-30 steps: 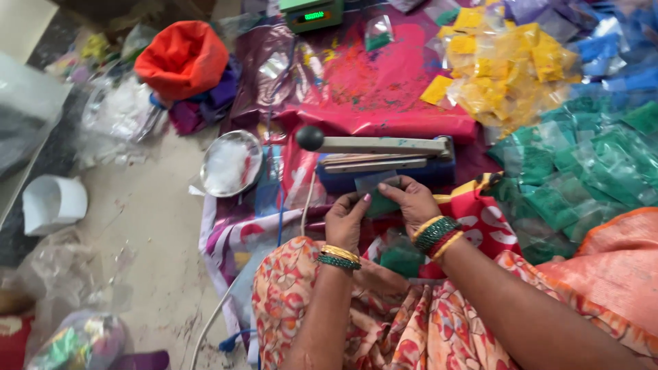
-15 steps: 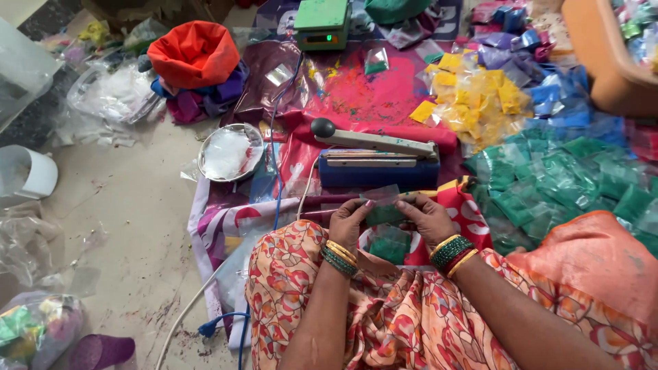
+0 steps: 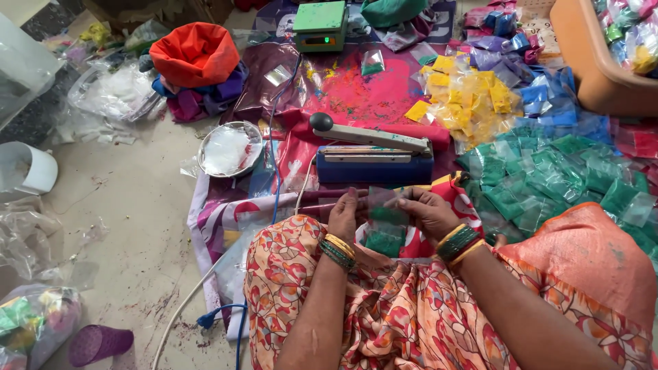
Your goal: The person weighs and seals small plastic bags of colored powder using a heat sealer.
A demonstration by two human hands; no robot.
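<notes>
Pinching a small clear pouch [image 3: 385, 205] between them, the left hand [image 3: 345, 218] and the right hand [image 3: 430, 212] meet just above the lap, fingertips turned inward toward each other. That pouch is see-through with green powder in its lower part; it stands roughly upright, its long axis running away from the person, the open end toward the blue heat sealer [image 3: 373, 156] and the filled end toward the lap. Each hand is closed on 1 side edge of the pouch, left on the left edge, right on the right edge, thumbs on top. Both forearms come up from the bottom of the view and converge; both wrists are bent slightly inward and carry green and gold bangles [image 3: 458, 241].

Directly below the hands a heap of green powder [image 3: 384, 241] lies in the lap, on the patterned orange cloth. The sealer lies crosswise just beyond the hands, its arm with the black knob [image 3: 321, 122] raised at the left end. To the right of it spread the green packets [image 3: 548, 179], with the yellow packets [image 3: 473, 99] farther off. A steel bowl [image 3: 229, 149] holding clear bags sits to the sealer's left, and a green weighing scale [image 3: 321, 24] stands at the far edge.
</notes>
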